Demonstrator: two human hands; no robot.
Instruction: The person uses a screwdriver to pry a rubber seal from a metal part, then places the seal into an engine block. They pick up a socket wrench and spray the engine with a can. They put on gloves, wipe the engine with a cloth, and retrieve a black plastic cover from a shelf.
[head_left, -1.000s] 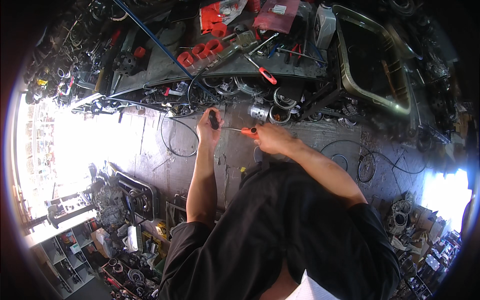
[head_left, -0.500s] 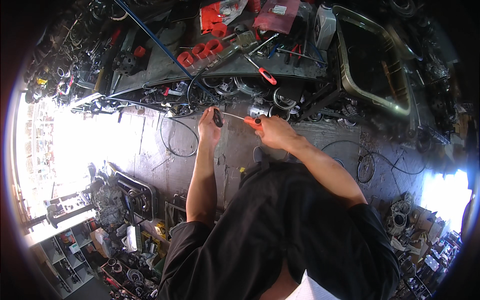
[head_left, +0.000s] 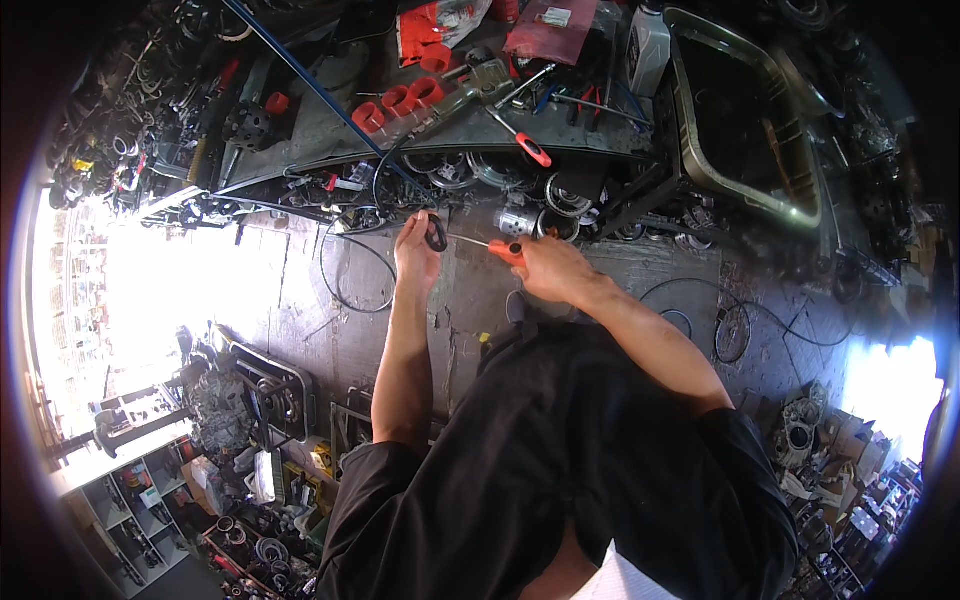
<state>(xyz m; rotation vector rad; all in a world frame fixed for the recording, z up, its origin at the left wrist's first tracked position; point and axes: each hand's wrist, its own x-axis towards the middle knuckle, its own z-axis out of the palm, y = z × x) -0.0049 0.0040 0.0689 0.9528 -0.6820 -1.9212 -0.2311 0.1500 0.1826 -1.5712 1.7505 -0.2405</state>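
- A cluttered workshop is seen all round, with metal parts heaped at both sides and glare washing out the left edge.
- A worn grey floor [head_left: 350, 350] is spread across the middle, with loops of dark cable lying on it.
- A dark workbench [head_left: 470, 138] is set across the top, loaded towards its far side; its near edge has probably been left freer for use.
- A deep metal pan [head_left: 693, 145] is placed at the upper right – apparently to catch fluid, as dark contents are seen inside.
- The right hand [head_left: 555, 268], at centre, is closed firmly round a handle, seemingly for control of the point.
- The left hand [head_left: 418, 260], left of centre, is partly curled, a dark ring [head_left: 441, 240] being pinched at its edge, presumably so that its opening is left uncovered.
- The orange-handled tool [head_left: 505, 250] in the right hand is aimed leftward, its thin shaft ending just beside the ring; whether contact is made cannot be told.
- Red cylindrical sleeves [head_left: 369, 122] are lined up at upper centre, perhaps grouped for easy reach.
- The dark ring is held up between the hands, clear of the bench – likely for access from the right.
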